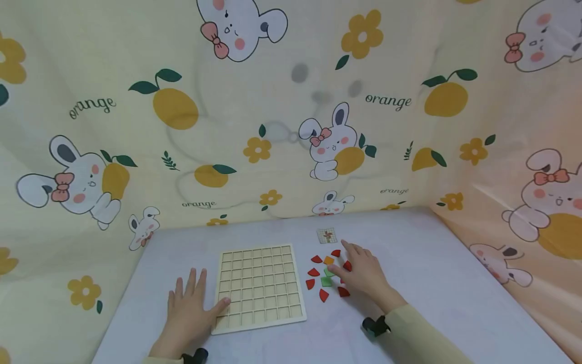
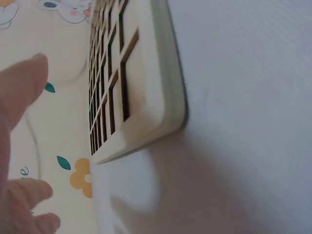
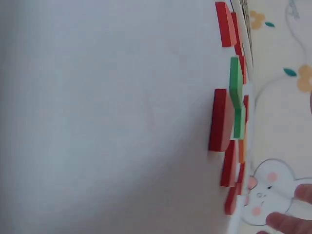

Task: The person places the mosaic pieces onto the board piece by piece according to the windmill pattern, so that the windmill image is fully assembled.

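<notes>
We see red pieces under and beside the right hand and a grid board partly under the left hand, fingers spread, holding nothing.

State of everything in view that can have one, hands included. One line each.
grid board: flat on the table, visible cells unfilled
red pieces: loose, scattered right of the board
green pieces: loose among the red, one partly hidden by the right hand
orange piece: loose
patterned card: lying beyond the pieces
left hand: open, spread; contact with the board unclear
right hand: open above the pieces, nothing visibly held
</notes>
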`<state>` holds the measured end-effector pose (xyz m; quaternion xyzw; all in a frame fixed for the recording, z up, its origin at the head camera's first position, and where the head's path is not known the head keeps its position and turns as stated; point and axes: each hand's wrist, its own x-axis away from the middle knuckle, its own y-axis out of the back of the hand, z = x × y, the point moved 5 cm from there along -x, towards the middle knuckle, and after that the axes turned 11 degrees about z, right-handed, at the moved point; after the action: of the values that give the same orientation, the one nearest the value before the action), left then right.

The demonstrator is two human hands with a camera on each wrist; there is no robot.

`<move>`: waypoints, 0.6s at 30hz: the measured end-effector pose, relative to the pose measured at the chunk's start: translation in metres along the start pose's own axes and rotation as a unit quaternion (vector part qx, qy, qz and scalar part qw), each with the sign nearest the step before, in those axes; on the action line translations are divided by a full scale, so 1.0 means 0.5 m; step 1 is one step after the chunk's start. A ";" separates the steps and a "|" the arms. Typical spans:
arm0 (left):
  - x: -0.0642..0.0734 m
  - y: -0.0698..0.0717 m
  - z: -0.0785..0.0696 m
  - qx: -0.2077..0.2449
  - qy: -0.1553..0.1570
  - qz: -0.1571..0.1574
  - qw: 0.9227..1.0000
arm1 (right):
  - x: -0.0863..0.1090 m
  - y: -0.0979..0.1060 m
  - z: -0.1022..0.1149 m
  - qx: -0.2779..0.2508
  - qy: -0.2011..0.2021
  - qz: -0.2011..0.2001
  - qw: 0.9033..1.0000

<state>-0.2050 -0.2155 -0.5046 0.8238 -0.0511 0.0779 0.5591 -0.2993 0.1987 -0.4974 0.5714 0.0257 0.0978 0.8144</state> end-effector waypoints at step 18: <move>-0.033 -0.020 0.016 0.211 0.013 0.042 0.977 | -0.077 -0.037 -0.069 -0.297 -0.092 0.064 0.948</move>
<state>-0.2191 -0.2195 -0.5197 0.9192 -0.0608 0.1209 0.3697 -0.3396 0.2172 -0.5295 0.3104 -0.1160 0.1003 0.9382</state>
